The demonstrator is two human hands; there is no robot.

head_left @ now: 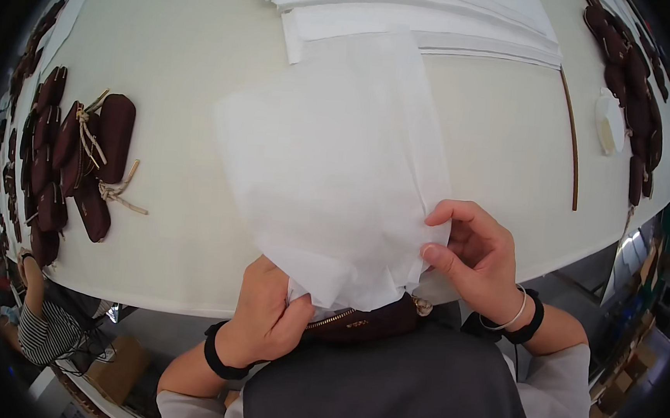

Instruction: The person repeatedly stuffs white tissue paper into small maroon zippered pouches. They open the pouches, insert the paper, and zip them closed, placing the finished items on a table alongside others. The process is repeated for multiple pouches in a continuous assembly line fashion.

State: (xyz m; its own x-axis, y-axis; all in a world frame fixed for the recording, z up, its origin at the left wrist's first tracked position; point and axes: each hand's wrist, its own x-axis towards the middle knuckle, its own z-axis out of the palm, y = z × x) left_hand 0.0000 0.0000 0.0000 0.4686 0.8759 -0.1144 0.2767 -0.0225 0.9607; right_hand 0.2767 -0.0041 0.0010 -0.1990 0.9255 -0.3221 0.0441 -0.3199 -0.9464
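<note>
A thin white sheet of paper (323, 161) spreads out in front of me, creased and gathered at its near end. Just below that end is a maroon zip pouch (366, 324) with a gold zipper, close against my dark apron and partly covered by the paper. My left hand (273, 309) is closed on the sheet's lower left corner, beside the zipper's left end; whether it also grips the pouch is hidden. With thumb and forefinger, my right hand (472, 250) holds the right edge of the paper, above the knotted cord at the pouch's right end.
A stack of white sheets (418, 13) lies at the far side of the pale table (171, 221). Maroon pouches (114, 139) with cord pulls are heaped at left, more pouches (631, 82) at right. A thin brown strip (571, 140) and a white oval object (609, 123) lie nearby. Another person's striped sleeve (50, 333) shows lower left.
</note>
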